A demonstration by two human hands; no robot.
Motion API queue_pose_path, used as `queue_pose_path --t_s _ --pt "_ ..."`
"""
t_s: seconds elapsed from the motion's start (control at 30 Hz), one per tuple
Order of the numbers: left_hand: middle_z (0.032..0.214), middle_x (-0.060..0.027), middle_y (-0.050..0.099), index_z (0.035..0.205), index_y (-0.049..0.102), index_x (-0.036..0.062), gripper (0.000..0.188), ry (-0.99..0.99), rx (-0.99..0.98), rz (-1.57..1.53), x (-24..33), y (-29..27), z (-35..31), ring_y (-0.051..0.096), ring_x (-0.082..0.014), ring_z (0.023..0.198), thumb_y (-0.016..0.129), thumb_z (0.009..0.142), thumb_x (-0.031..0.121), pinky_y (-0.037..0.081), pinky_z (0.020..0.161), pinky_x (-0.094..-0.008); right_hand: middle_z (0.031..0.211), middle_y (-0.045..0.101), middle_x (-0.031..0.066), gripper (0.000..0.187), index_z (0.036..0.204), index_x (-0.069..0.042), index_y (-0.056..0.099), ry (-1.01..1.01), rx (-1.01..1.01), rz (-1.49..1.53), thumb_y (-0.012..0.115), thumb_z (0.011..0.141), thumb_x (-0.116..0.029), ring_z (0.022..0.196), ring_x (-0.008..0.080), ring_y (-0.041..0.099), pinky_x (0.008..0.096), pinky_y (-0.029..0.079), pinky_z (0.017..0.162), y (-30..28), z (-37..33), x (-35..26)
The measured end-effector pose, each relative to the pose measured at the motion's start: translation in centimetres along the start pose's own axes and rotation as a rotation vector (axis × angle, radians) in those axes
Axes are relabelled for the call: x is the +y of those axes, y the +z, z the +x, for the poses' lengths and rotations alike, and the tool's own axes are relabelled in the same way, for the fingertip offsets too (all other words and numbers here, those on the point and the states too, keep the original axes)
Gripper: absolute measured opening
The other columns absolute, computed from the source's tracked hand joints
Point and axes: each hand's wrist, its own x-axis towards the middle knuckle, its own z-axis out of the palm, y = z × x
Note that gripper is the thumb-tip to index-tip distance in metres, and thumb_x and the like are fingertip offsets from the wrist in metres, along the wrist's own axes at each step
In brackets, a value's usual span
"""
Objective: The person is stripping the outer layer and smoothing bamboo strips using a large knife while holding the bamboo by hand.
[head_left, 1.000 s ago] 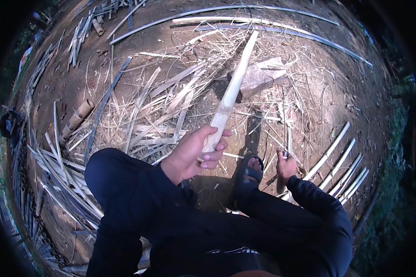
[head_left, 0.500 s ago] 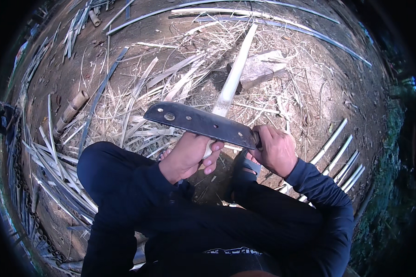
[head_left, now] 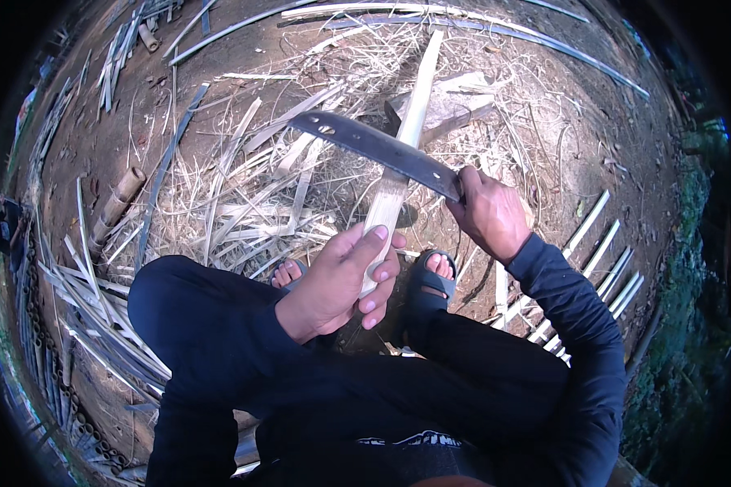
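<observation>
My left hand [head_left: 343,280] is closed around the near end of a long pale bamboo strip [head_left: 387,203], thumb on top. The strip slopes away from me, its far part passing over a wooden block [head_left: 455,109] on the ground. In my right hand [head_left: 492,213] is a machete [head_left: 374,146] with a wide dark blade and several holes along it. The handle is mostly hidden in my fist. The blade lies across the strip, ahead of my left hand, and its tip points to the far left.
Curly shavings [head_left: 244,195] and loose strips cover the ground ahead. A cut bamboo piece [head_left: 122,199] lies at the left, near a heap of split strips [head_left: 110,325]. Several pale strips [head_left: 593,243] lie at the right. My sandalled foot [head_left: 433,280] is close below the strip.
The machete has moved away from me along the strip, from just over my left hand to farther up. My left hand's grip on the strip now shows more fully.
</observation>
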Motion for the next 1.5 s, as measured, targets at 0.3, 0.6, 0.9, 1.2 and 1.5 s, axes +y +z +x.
queue_pose_path --t_s 0.3,0.6,0.9,1.2,1.5 --pt "0.073 0.0005 0.042 0.113 0.045 0.002 0.03 0.004 0.045 0.008 0.1 0.1 -0.3 0.038 -0.0063 0.042 0.036 0.109 0.03 0.041 0.035 -0.0243 0.08 0.063 0.0193 0.036 0.098 -0.002 0.053 -0.057 -0.034 0.017 0.074 0.079 -0.024 0.066 0.0383 0.066 0.047 0.052 0.059 -0.1 0.3 -0.6" --pt "0.071 0.0011 0.04 0.112 0.045 0.0051 0.026 -0.022 0.054 0.019 -0.2 0.5 -0.8 0.038 -0.0066 0.042 0.036 0.109 0.03 0.04 0.034 -0.0249 0.076 0.064 0.0198 0.027 0.093 -0.002 0.051 -0.014 -0.03 -0.02 0.067 0.086 -0.024 0.068 0.0407 0.066 0.0502 0.052 0.061 -0.1 1.7 1.3" --pt "0.071 0.0027 0.039 0.111 0.044 0.0049 0.028 -0.096 0.021 0.046 -0.7 0.3 -2.2 0.037 -0.0059 0.04 0.037 0.109 0.031 0.04 0.034 -0.0245 0.078 0.066 0.0203 0.027 0.092 -0.002 0.054 0.049 -0.03 -0.08 0.065 0.088 -0.026 0.069 0.04 0.066 0.0503 0.052 0.065 2.1 2.5 5.4" --pt "0.069 0.0025 0.038 0.11 0.043 0.0055 0.028 -0.153 0.033 -0.011 -2.2 -0.8 -4.4 0.036 -0.0061 0.04 0.038 0.109 0.033 0.037 0.033 -0.0238 0.078 0.065 0.0185 0.029 0.094 -0.004 0.053 -0.147 0.023 -0.067 0.07 0.081 -0.024 0.069 0.0355 0.067 0.0482 0.053 0.065 3.1 1.4 4.1" --pt "0.068 0.002 0.038 0.11 0.042 0.0059 0.03 -0.165 0.042 -0.008 -2.8 -3.2 -5.7 0.038 -0.0076 0.041 0.038 0.108 0.035 0.04 0.034 -0.0244 0.075 0.06 0.0131 0.022 0.093 -0.002 0.054 -0.474 0.102 -0.09 0.061 0.083 -0.021 0.069 0.031 0.067 0.0472 0.055 0.062 4.3 0.7 1.1"
